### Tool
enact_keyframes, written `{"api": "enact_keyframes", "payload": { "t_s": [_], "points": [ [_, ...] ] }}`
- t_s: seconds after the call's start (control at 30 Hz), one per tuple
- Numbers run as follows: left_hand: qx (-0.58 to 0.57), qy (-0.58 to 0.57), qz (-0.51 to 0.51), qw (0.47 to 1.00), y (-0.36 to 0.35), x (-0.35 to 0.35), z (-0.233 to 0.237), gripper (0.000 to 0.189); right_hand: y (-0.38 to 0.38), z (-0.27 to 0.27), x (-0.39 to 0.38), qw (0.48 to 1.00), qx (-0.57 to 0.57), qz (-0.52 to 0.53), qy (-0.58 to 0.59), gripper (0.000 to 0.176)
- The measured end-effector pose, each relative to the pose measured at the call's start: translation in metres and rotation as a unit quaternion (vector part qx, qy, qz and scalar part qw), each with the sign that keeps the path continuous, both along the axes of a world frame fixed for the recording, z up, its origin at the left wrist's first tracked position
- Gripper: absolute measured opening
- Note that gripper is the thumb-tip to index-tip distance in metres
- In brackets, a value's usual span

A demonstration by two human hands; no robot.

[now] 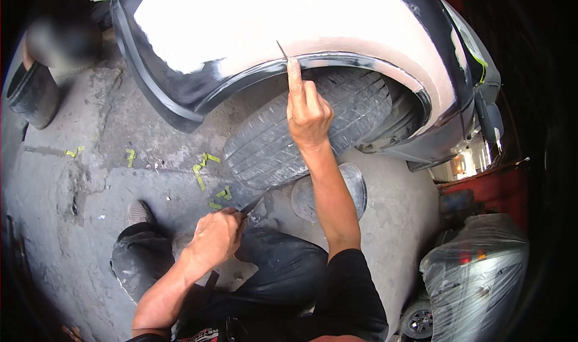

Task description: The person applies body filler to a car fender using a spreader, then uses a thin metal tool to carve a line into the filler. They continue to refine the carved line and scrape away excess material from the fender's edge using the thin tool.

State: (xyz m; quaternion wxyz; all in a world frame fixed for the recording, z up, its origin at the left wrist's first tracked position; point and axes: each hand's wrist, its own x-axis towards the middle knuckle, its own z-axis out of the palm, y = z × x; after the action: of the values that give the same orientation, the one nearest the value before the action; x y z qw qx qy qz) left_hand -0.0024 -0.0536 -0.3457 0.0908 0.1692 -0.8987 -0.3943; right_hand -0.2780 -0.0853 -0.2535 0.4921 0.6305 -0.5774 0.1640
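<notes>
My right hand [310,113] is at the wheel arch of a car fender [361,20], index finger stretched up to the arch edge and the other fingers curled in. A thin dark strip [281,49], like a blade seen edge-on, sticks out past that fingertip over the pale, filler-coloured panel; the curled fingers hide the rest of it. Lower down, my left hand [217,237] is closed around a putty knife [251,205], its dark blade pointing up and right toward the tyre [310,128]. Both hands are apart from each other.
A dark bucket [37,95] stands at the far left beside another person [63,38]. Scraps of yellow-green tape [200,172] lie on the concrete floor. A round grey object [355,188] sits below the tyre. At lower right is a vehicle under plastic sheeting [475,276].
</notes>
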Motion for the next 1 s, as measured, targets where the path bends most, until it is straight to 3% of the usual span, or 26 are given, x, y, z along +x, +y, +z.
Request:
{"api": "enact_keyframes", "payload": {
  "t_s": [0.57, 0.8, 1.0],
  "points": [
    [-0.014, -0.007, 0.001, 1.000, 0.000, 0.004, -0.004, 0.015, 0.039, -0.023, -0.022, 1.000, 0.009, -0.010, -0.025, 0.061],
    [-0.012, -0.014, 0.001, 1.000, 0.001, 0.001, -0.003, 0.017, 0.019, -0.008, -0.014, 0.999, -0.005, 0.050, -0.007, 0.059],
    [-0.001, -0.014, 0.005, 1.000, 0.000, 0.000, -0.007, 0.016, 0.015, -0.011, -0.023, 1.000, -0.006, 0.020, -0.005, 0.060]
  ]
}}
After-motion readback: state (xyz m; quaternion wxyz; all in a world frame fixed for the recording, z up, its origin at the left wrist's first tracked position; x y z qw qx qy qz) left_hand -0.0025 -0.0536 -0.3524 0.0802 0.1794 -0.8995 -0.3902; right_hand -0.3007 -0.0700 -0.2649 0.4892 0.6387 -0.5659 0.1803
